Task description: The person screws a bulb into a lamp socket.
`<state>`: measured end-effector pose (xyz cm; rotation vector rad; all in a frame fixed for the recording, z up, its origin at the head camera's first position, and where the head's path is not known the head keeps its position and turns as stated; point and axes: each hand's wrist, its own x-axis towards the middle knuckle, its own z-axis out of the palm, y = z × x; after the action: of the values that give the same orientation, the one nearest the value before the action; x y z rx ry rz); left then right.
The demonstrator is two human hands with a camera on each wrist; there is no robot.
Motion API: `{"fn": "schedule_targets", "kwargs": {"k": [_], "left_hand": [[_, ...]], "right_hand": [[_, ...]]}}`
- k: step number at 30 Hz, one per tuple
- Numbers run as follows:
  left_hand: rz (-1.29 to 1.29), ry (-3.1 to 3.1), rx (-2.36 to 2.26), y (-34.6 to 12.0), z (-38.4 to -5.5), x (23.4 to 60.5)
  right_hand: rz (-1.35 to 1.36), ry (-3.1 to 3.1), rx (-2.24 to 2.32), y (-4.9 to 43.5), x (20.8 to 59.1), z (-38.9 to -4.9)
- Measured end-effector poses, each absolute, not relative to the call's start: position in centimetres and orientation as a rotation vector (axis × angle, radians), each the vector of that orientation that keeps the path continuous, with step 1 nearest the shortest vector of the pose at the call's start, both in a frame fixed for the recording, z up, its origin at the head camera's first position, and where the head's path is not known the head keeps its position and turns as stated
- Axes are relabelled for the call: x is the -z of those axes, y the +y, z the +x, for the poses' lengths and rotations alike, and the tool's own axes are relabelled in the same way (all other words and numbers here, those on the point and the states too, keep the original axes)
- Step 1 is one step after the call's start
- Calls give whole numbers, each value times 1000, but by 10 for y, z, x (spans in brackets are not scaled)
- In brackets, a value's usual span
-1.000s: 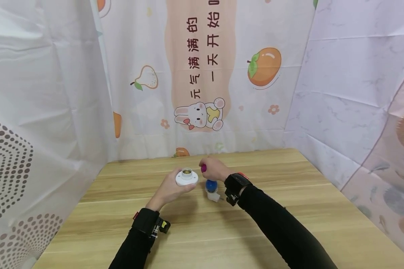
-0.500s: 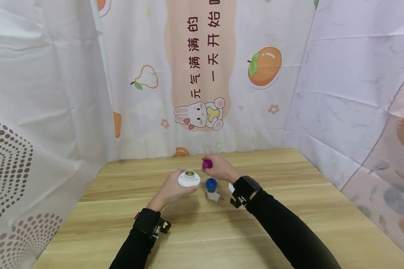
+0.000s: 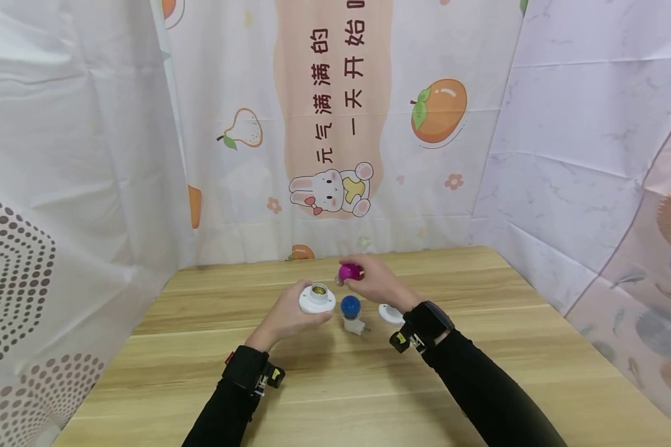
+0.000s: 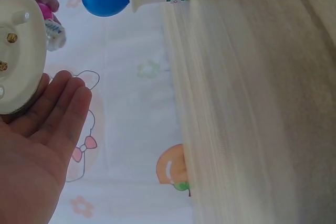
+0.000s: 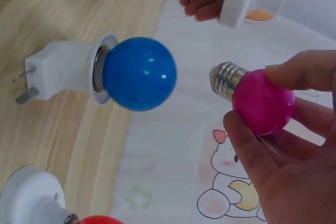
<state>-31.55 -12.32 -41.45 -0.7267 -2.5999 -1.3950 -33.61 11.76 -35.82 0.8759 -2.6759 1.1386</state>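
My left hand (image 3: 284, 320) grips a white round lamp holder (image 3: 317, 304) by its edge, with the threaded socket facing up. The left wrist view shows the underside of its base (image 4: 18, 56) with brass screws, above outstretched fingers (image 4: 68, 103). Just right of it, my right hand (image 3: 383, 282) pinches a magenta light bulb (image 5: 265, 103) between thumb and fingers. The bulb's silver screw base (image 5: 228, 80) points away from the palm, towards the lamp holder, with a gap between them. Both hands are raised over the table.
Between the hands, a blue bulb (image 3: 350, 307) sits in a white plug-in socket (image 3: 355, 326) on the wooden table (image 3: 324, 391). Another white lamp holder (image 3: 390, 314) stands to the right, with a red bulb (image 5: 100, 220) in it. Printed curtains (image 3: 229, 205) enclose the table's back and sides.
My right hand has moved right and turned, bringing the magenta bulb and its screw base into view. The left hand has shifted slightly right with the lamp holder.
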Motion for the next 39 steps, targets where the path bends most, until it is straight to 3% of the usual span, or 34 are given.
{"fn": "schedule_targets", "kwargs": {"k": [39], "left_hand": [[-881,-2636,1158,-105,-310,406]], "right_hand": [[1114,-2548,-1285,145,335,-288]]}}
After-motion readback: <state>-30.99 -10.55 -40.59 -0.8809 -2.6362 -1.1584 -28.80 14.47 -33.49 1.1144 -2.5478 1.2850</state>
